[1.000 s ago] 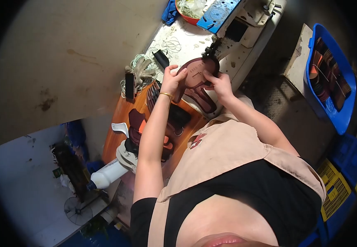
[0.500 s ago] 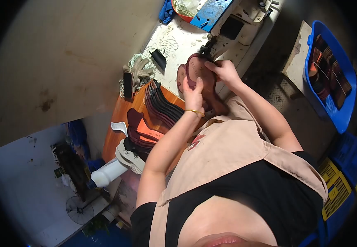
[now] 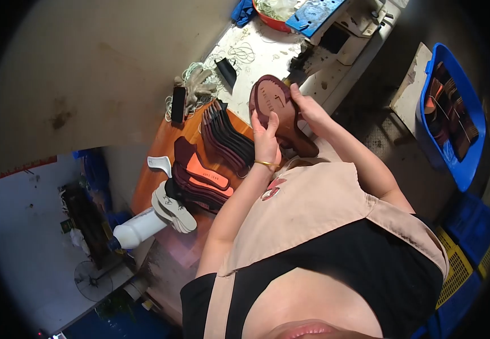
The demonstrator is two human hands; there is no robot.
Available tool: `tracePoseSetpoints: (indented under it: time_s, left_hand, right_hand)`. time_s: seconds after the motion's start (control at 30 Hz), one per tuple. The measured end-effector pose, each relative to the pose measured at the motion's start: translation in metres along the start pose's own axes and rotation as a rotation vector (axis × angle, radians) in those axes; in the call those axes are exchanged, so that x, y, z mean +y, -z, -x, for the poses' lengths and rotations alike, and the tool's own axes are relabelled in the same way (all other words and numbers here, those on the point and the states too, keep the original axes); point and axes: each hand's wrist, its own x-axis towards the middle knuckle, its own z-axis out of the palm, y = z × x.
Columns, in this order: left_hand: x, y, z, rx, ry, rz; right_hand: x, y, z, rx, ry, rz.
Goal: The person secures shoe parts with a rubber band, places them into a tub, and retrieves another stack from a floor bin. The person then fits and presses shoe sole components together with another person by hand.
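Observation:
A brown, sole-shaped shoe piece (image 3: 274, 100) with a maroon edge and printed marks is held up in front of my apron. My left hand (image 3: 266, 135), with a gold bracelet at its wrist, is closed on its left side, thumb lying over the face. My right hand (image 3: 311, 111) grips the opposite edge, its thumb up and its other fingers partly hidden. Just beyond the piece is the dark working end of a sewing machine (image 3: 299, 61). Left of my hands, a row of black and maroon shoe pieces (image 3: 226, 138) lies on a wooden board (image 3: 153, 152).
Maroon and orange sole pieces (image 3: 202, 172), white insoles (image 3: 172, 210) and a white bottle (image 3: 138, 229) lie to the left. A glove (image 3: 198, 83) and loose thread lie by the wall. At right stands a blue bin (image 3: 471, 164) holding bundled pieces.
The shoe piece has come away from the machine's working end and turned, showing more of its printed face. Both hands still hold it. The whole view has shifted slightly.

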Motion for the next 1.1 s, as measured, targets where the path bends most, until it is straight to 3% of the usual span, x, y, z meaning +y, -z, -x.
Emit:
tracePoseSetpoints:
  time_s: [0.07,0.13,0.17,0.27,0.33,0.37,0.4,0.43,0.47,0.5,0.53,0.6,0.63,0.67,0.73,0.77,0.8,0.83,0.87,0.93,0.97,1.0,1.03,1.1]
  left_hand:
    - [0.004,0.003,0.006,0.000,-0.067,0.010]
    - [0.004,0.009,0.011,0.052,-0.132,-0.066]
    - [0.005,0.011,0.013,0.061,-0.138,-0.061]
    - [0.004,0.028,0.014,0.137,-0.152,-0.050]
    - [0.000,0.064,0.006,0.083,-0.167,-0.276]
    - [0.001,0.084,0.007,0.230,-0.140,-0.410]
    - [0.001,0.109,0.002,0.395,-0.273,-0.623]
    - [-0.014,0.146,-0.009,0.596,-0.368,-0.579]
    - [-0.021,0.184,-0.018,0.741,-0.307,-0.635]
    - [-0.028,0.241,-0.030,0.722,0.014,-0.795]
    - [-0.030,0.253,-0.035,0.710,0.152,-0.827]
    - [-0.001,0.201,-0.022,0.812,0.243,-0.554]
    - [-0.046,0.269,-0.050,0.799,0.129,-0.669]
    - [-0.046,0.268,-0.048,0.800,0.133,-0.662]
    - [-0.031,0.250,-0.037,0.823,-0.088,-0.700]
    - [-0.030,0.231,-0.031,1.025,-0.298,-0.819]
    - [-0.010,0.203,-0.018,1.105,-0.184,-0.775]
    - [-0.006,0.200,-0.011,0.974,-0.324,-0.765]
    - [-0.002,0.198,-0.004,0.836,-0.462,-0.748]
    - [0.028,0.160,0.025,0.286,-0.417,-0.413]
    - [0.036,0.135,0.037,0.216,-0.416,-0.312]
    - [0.048,0.106,0.048,0.163,-0.404,-0.183]
    - [0.046,0.111,0.047,0.083,-0.378,-0.212]
    - [0.045,0.109,0.049,-0.051,-0.319,-0.252]
  right_hand:
    - [0.015,-0.011,-0.013,-0.041,0.043,0.047]
    - [0.029,-0.029,-0.021,0.004,0.343,0.074]
    - [0.032,-0.028,-0.019,0.011,0.274,0.225]
    - [0.036,-0.042,-0.010,-0.010,0.322,0.308]
    - [0.047,-0.043,-0.021,-0.082,0.265,0.294]
    - [0.052,-0.044,-0.030,-0.031,0.279,0.333]
    - [0.058,-0.044,-0.040,0.020,0.292,0.371]
    - [0.065,-0.039,-0.059,0.092,0.279,0.406]
    - [0.058,-0.036,-0.063,0.200,0.157,0.491]
    - [0.074,-0.021,-0.087,0.223,0.219,0.676]
    - [0.093,-0.007,-0.108,0.243,0.282,0.859]
    - [0.090,-0.010,-0.095,0.343,0.296,0.998]
    - [0.083,-0.015,-0.077,0.412,0.379,1.043]
    - [0.075,-0.020,-0.059,0.484,0.464,1.087]
    - [0.065,-0.025,-0.036,0.365,0.585,0.994]
    - [0.065,-0.027,-0.026,0.264,0.594,0.897]
    - [0.066,-0.031,-0.017,0.164,0.601,0.799]
    - [0.064,-0.035,-0.012,-0.005,0.534,0.765]
    - [0.064,-0.042,-0.011,-0.169,0.341,0.646]
    - [0.055,-0.064,-0.006,-0.307,0.182,0.205]
    - [0.044,-0.074,-0.003,-0.311,0.182,0.207]
    - [0.027,-0.083,-0.001,-0.291,0.079,-0.034]
    - [0.014,-0.088,-0.001,-0.266,-0.027,-0.276]
    - [-0.010,-0.088,0.002,-0.330,0.008,-0.325]
